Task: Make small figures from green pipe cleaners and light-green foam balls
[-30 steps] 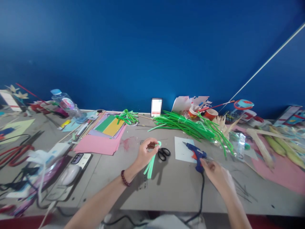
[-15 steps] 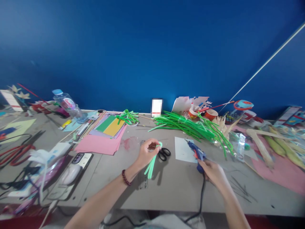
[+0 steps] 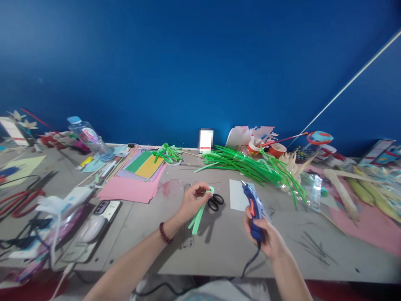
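Head view: left hand point(image 3: 194, 202) holds green strips point(image 3: 197, 220), seemingly already folded, hanging just below it; right hand point(image 3: 270, 238) grips a glue gun point(image 3: 257, 208), which is not yet touching them.

Scissors point(image 3: 216, 202), probable obstacle beside left hand point(image 3: 194, 202)

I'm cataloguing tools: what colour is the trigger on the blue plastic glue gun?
The trigger is orange-red; it shows best in the head view.
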Demonstrator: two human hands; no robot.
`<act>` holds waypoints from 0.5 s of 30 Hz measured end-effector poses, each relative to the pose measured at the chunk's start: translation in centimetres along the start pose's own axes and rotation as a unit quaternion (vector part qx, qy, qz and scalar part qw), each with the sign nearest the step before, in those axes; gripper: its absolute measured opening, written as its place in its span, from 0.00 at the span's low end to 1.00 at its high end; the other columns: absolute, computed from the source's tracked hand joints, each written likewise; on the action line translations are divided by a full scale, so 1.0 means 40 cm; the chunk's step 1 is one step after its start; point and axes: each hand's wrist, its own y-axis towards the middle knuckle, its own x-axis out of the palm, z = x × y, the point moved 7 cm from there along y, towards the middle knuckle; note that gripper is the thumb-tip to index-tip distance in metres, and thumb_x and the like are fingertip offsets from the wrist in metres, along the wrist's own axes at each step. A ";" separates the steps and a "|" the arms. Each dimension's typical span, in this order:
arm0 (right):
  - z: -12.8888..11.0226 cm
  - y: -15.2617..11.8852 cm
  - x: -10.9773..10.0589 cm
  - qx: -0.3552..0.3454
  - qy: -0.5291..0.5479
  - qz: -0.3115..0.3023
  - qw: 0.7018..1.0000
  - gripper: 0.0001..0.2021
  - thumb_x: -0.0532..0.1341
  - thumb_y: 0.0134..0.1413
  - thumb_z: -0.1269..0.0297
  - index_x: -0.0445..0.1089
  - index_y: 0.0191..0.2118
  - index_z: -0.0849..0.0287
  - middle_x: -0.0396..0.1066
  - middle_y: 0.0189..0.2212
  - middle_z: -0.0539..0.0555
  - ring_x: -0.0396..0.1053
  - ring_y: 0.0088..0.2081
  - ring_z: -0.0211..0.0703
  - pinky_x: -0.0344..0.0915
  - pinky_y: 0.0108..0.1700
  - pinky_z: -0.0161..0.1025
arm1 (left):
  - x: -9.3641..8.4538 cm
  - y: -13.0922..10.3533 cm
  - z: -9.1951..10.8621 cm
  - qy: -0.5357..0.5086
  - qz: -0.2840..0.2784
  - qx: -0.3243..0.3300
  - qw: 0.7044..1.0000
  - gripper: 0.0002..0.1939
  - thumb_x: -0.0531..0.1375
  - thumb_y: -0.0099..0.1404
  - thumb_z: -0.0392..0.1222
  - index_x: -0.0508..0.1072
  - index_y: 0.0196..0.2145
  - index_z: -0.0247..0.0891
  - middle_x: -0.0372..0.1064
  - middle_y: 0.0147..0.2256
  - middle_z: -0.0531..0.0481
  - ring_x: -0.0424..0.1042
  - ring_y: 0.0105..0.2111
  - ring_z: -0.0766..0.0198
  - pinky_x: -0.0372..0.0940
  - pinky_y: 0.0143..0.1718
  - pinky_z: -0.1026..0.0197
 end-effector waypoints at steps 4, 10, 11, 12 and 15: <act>0.002 0.007 0.042 -0.041 -0.014 0.009 0.999 0.09 0.59 0.40 0.57 0.62 0.27 0.56 0.63 0.15 0.48 0.51 0.13 0.33 0.46 0.14 0.31 | 0.001 -0.002 0.005 -0.011 0.005 -0.005 1.000 0.13 0.68 0.48 0.43 0.71 0.29 0.36 0.69 0.30 0.51 0.69 0.29 0.67 0.66 0.34 0.65; -0.008 0.011 0.065 -0.107 -0.095 0.031 0.989 0.11 0.55 0.40 0.61 0.65 0.33 0.57 0.65 0.14 0.50 0.56 0.17 0.39 0.51 0.20 0.36 | 0.001 -0.004 0.012 0.005 0.004 -0.007 1.000 0.11 0.68 0.48 0.40 0.71 0.29 0.36 0.70 0.31 0.51 0.69 0.29 0.68 0.65 0.33 0.65; -0.007 0.011 0.066 -0.119 -0.101 0.032 0.987 0.12 0.55 0.40 0.61 0.65 0.34 0.58 0.64 0.14 0.49 0.56 0.17 0.38 0.52 0.21 0.36 | 0.002 -0.005 0.015 0.012 0.004 -0.003 1.000 0.11 0.67 0.49 0.40 0.71 0.29 0.36 0.70 0.31 0.50 0.69 0.29 0.68 0.65 0.33 0.65; -0.006 0.010 0.065 -0.130 -0.107 0.035 0.985 0.12 0.55 0.41 0.62 0.65 0.35 0.58 0.64 0.14 0.48 0.56 0.17 0.38 0.53 0.22 0.35 | 0.002 -0.005 0.019 0.018 0.005 0.001 1.000 0.10 0.67 0.49 0.40 0.71 0.29 0.36 0.70 0.32 0.50 0.69 0.29 0.68 0.65 0.33 0.65; 0.003 0.008 0.062 -0.147 -0.136 0.047 0.979 0.10 0.56 0.42 0.63 0.65 0.34 0.59 0.63 0.15 0.47 0.58 0.18 0.37 0.55 0.24 0.35 | 0.003 -0.006 0.024 0.034 0.003 0.011 0.999 0.10 0.67 0.50 0.40 0.71 0.29 0.36 0.70 0.32 0.50 0.69 0.30 0.67 0.65 0.33 0.65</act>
